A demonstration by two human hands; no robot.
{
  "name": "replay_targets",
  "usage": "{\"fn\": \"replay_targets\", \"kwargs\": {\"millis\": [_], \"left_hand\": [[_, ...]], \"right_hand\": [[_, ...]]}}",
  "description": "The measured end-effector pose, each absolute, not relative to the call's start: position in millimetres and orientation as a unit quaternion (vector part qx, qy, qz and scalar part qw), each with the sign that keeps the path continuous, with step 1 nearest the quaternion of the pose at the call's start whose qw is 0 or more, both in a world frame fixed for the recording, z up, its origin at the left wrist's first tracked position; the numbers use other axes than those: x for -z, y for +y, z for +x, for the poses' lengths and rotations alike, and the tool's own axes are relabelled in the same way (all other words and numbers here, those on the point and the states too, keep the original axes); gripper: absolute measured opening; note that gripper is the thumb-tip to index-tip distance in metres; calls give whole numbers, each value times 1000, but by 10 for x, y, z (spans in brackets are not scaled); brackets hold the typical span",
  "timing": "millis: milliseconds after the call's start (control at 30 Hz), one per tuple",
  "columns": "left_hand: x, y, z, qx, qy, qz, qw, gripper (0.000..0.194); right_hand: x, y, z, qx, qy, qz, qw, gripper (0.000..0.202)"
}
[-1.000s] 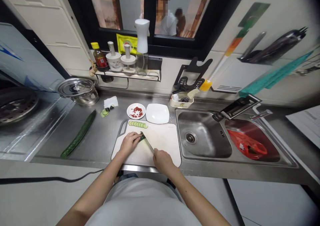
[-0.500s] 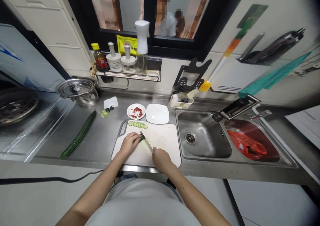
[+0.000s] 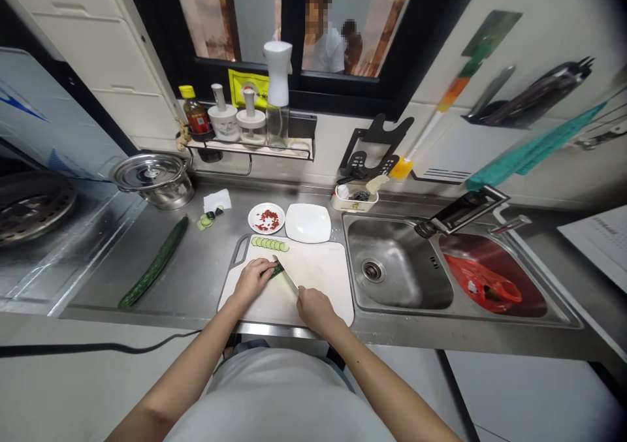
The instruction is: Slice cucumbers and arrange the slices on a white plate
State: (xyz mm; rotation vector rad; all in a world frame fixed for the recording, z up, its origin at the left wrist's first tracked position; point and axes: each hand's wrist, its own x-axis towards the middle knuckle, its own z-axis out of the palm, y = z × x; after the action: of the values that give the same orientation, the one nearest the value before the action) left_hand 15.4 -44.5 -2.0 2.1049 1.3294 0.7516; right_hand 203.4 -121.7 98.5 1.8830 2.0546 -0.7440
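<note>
On the white cutting board (image 3: 323,279), my left hand (image 3: 253,279) is closed over a short piece of cucumber (image 3: 277,270), mostly hidden by my fingers. My right hand (image 3: 316,308) grips the handle of a knife (image 3: 288,272), whose blade lies against the cucumber close to my left fingertips. Along the board's top edge a row of overlapping cucumber slices (image 3: 270,243) is laid out. Just behind the board stand a small plate (image 3: 253,222) with chopped red bits and a white square dish (image 3: 308,222). A whole cucumber (image 3: 157,264) rests on the counter at the left.
To the right is a steel double sink (image 3: 406,285) with a red plastic bag (image 3: 484,288) in its far basin. A lidded pot (image 3: 157,181) stands at back left, near cucumber scraps (image 3: 206,221). Above hangs a shelf (image 3: 255,147) of bottles and jars.
Both hands, the knife and the cucumber piece hold nearly the same place. The whole view has shifted very slightly.
</note>
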Motion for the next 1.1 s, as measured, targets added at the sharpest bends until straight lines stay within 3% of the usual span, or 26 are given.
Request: {"fn": "replay_targets", "kwargs": {"millis": [1100], "left_hand": [[69,-406,142,-302,479,779,270,22]], "right_hand": [[-722,-1046,1977,235,728,636,98,33]]}}
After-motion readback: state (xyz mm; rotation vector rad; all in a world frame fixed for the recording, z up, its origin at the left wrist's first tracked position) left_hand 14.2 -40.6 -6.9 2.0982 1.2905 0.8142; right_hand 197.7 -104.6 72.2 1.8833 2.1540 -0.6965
